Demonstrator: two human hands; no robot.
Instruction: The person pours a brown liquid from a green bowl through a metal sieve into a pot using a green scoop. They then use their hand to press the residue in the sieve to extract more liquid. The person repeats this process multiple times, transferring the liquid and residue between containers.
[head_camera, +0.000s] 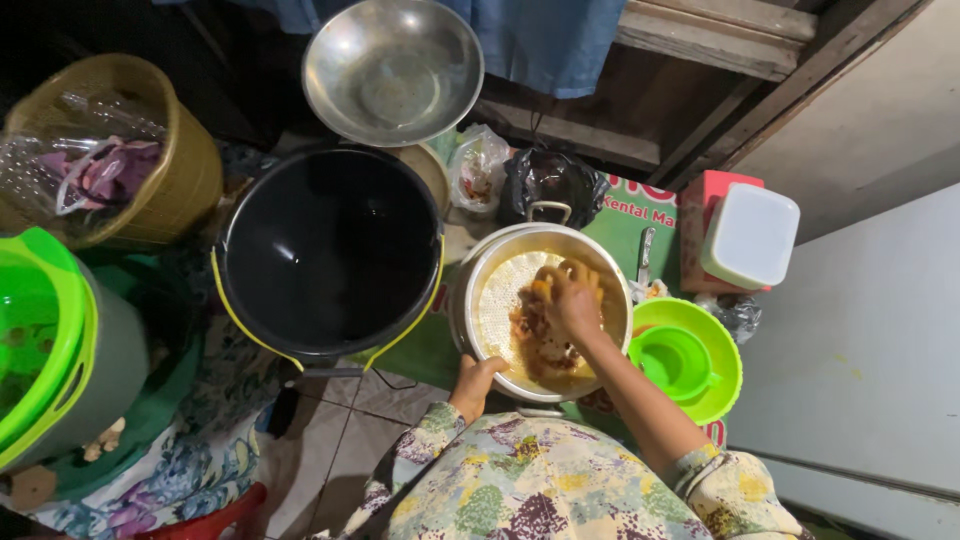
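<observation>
Metal pot, rim clamped by left hand at six o'clock, could tip if right hand, fingers closed on orange pulp, presses harder.

A cramped home cooking corner, worked at floor level

Cookware crowded the space: a large black pot, a metal basin, a steamer pot with a perforated tray, green plastic bowls and a yellow basket. Tiled floor, patterned cloth and rough wooden planks suggested a modest household kitchen.
</observation>
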